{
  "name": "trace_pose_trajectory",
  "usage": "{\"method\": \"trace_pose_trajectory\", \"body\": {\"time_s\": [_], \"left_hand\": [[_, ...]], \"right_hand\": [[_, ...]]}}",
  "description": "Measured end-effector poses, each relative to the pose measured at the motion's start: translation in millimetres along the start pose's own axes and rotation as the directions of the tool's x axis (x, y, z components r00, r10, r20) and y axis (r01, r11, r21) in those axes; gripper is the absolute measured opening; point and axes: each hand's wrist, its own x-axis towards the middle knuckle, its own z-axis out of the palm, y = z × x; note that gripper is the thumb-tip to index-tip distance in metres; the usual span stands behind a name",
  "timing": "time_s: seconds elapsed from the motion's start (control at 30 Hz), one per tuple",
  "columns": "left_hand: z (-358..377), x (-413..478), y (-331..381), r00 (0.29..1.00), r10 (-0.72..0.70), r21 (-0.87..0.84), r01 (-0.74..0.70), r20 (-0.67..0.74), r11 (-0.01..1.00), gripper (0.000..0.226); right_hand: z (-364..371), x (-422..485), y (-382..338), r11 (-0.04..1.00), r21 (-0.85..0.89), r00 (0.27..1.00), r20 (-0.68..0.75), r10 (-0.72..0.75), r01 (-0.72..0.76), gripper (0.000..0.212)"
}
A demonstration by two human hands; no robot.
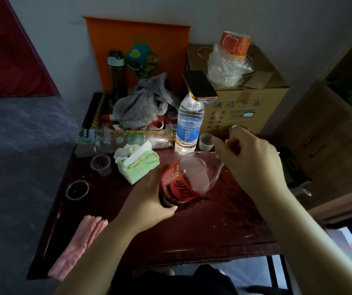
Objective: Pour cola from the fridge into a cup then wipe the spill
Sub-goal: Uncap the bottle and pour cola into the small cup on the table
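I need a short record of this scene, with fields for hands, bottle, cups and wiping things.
left hand: grips the cola bottle low on its body
right hand: fingers curled at the bottle's neck; cap hidden
cola bottle: tilted above the table
cups: far clear cup, near clear cup, both at left; white cup by right hand
wiping things: tissue pack; pink cloth on table's left edge

clear plastic cola bottle (183, 184), glossy dark wood table (213, 231), pink cloth (79, 241)
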Motion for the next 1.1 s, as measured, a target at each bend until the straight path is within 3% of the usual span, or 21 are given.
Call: {"method": "trace_pose_trajectory", "body": {"time_s": [0.1,0.17,0.23,0.3,0.4,0.47,0.63,0.73,0.87,1.1], "left_hand": [[-2.4,-0.6,1.0,0.998,-0.028,-0.092,0.032,0.053,0.995,0.086],[-4.0,-2.0,1.0,0.996,-0.031,-0.109,0.04,0.081,0.993,0.087],[-3.5,-3.5,1.8,0.995,-0.027,-0.103,0.037,0.095,0.994,0.089],[-0.8,-3.7,2.3,0.995,-0.038,-0.106,0.048,0.097,0.993,0.089],[2.2,-2.3,2.6,0.996,-0.044,-0.062,0.048,0.075,0.997,0.083],[2.8,-1.0,1.7,0.998,-0.015,-0.002,0.015,0.055,1.0,0.08],[3.1,-2.5,3.5,0.999,-0.008,0.025,0.007,0.043,1.0,0.08],[2.8,-3.0,5.9,0.997,-0.04,-0.022,0.041,0.06,0.999,0.081],[2.0,-6.8,7.6,0.985,-0.097,-0.116,0.114,0.144,0.987,0.089],[1.9,-9.2,14.4,0.988,-0.078,-0.146,0.098,0.134,0.984,0.087]], "right_hand": [[-5.5,-1.2,2.0,0.942,0.136,0.951,-0.082,-0.297,0.306,0.031],[-10.9,2.7,8.8,0.836,0.13,0.846,-0.061,-0.53,0.533,0.03],[-15.0,4.4,15.8,0.752,0.071,0.755,-0.035,-0.655,0.656,0.032],[-18.3,3.7,13.4,0.815,0.021,0.815,0.028,-0.579,0.579,0.038],[-21.5,-2.2,3.6,0.98,-0.114,0.985,0.067,-0.157,0.163,0.052],[-22.1,-5.0,4.9,0.984,-0.177,0.996,0.092,-0.008,0.025,0.049],[-19.1,-9.7,11.4,0.974,-0.218,0.99,0.142,-0.026,0.057,0.054],[-20.8,-11.1,11.3,0.997,-0.014,0.995,0.061,-0.077,0.078,0.04],[-25.6,-9.6,17.8,0.924,0.293,0.951,0.114,-0.288,0.245,0.029],[-34.4,-8.3,25.2,0.911,0.368,0.931,0.231,-0.283,0.186,0.031]]}}
